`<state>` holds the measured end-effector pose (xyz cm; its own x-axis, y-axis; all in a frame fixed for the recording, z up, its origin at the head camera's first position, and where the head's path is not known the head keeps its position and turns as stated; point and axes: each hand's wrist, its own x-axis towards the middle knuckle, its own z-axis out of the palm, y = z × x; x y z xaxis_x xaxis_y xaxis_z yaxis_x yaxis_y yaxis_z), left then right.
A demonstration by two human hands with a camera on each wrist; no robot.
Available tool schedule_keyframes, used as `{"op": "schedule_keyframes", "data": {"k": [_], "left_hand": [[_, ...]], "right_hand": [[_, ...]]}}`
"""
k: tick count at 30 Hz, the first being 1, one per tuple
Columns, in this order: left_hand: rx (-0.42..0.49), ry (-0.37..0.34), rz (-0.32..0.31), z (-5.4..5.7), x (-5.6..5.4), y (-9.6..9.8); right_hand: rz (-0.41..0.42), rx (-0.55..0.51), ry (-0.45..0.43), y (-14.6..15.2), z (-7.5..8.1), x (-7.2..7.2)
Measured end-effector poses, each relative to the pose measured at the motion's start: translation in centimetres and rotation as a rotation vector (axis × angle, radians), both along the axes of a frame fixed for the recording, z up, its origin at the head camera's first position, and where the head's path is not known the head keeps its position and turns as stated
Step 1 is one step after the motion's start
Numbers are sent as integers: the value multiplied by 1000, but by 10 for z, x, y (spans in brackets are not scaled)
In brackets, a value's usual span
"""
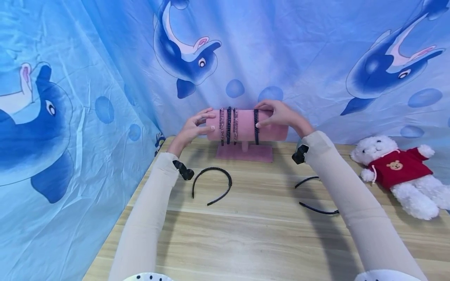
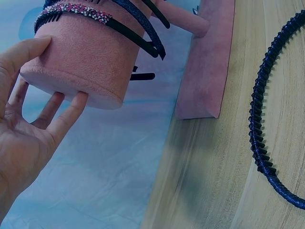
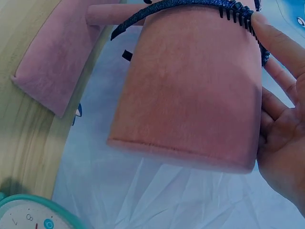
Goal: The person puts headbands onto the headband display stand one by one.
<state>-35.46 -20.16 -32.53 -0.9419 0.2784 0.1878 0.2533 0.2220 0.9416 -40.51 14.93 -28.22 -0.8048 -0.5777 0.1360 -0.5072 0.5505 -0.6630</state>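
A pink padded headband stand (image 1: pixel 245 125) lies crosswise at the far side of the table, its roll raised on a short post. My left hand (image 1: pixel 191 127) holds the roll's left end, thumb on the front and fingertips at the end face in the left wrist view. My right hand (image 1: pixel 279 114) pinches a dark blue toothed headband (image 1: pixel 256 134) on the right half of the roll, thumb on its front edge. To the left sit a pink glittery headband (image 1: pixel 222 127), a dark headband (image 1: pixel 229 125) and a second pink glittery headband (image 1: pixel 235 127), close together.
A dark beaded headband (image 1: pixel 230 180) lies on the wooden table (image 1: pixel 225 242) in front of the stand. Another dark headband (image 1: pixel 316 210) is partly covered by the right sleeve. A white teddy bear (image 1: pixel 404 168) lies at right. A teal-rimmed clock (image 3: pixel 38 214) shows in the right wrist view.
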Motion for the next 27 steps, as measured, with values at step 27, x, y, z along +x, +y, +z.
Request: {"op": "schedule_keyframes", "data": {"k": [27], "left_hand": [[-11,-3,4,3,2,0]], "right_hand": [[86,71,44,-31,9,-1]]}}
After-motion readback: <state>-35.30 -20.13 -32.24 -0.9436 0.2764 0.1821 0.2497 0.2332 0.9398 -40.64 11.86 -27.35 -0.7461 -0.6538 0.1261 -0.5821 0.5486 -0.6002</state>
